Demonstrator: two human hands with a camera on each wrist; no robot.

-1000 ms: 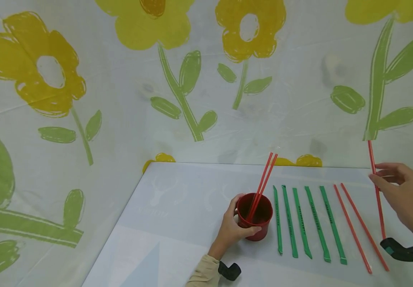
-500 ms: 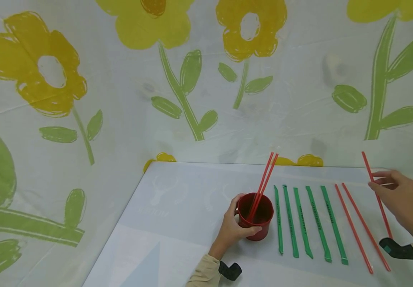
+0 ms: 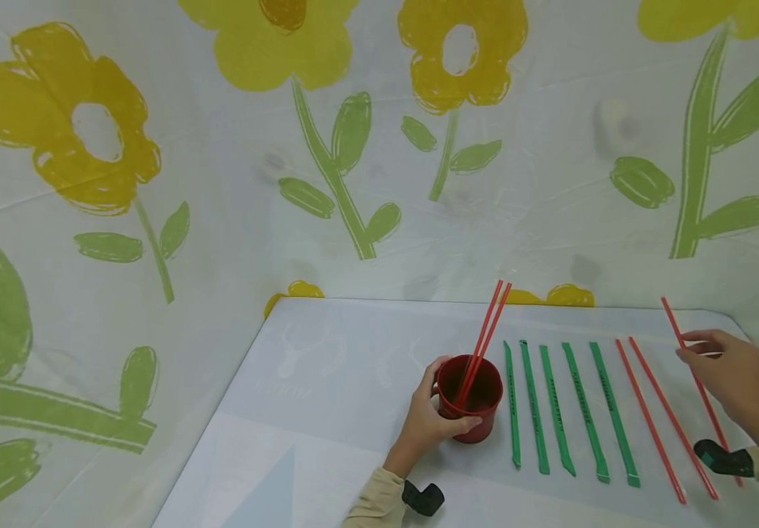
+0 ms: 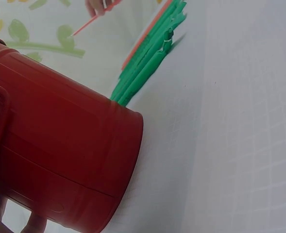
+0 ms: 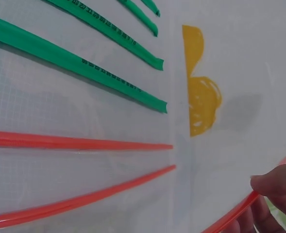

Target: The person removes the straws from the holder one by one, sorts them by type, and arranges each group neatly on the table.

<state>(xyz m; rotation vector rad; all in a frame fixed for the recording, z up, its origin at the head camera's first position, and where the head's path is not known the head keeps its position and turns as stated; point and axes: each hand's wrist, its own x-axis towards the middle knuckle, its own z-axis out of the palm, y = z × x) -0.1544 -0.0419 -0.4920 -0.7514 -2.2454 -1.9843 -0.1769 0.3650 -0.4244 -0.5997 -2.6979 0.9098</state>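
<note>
My left hand (image 3: 422,422) holds a dark red mug (image 3: 493,403) standing on the table; the thumb lies across its front. Two red straws (image 3: 487,330) lean inside the mug, their tops above the rim. In the left wrist view the mug's wall (image 4: 70,141) and handle fill the left side. At the right, my right hand (image 3: 732,367) pinches another red straw (image 3: 705,400) between thumb and fingers, tilted low over the table. The right wrist view catches this straw (image 5: 232,213) under the fingertips. Two loose red straws (image 3: 658,400) lie just left of the right hand.
Several green-wrapped straws (image 3: 557,411) lie in a row between the mug and the loose red straws. The white table (image 3: 273,447) ends at a curtain (image 3: 537,220) printed with yellow flowers. A dark camera (image 3: 722,458) is strapped to the right wrist.
My right hand has lowered and shifted slightly left with its red straw, which tilts more and hangs nearer the tabletop. The left hand and mug have stayed in place.
</note>
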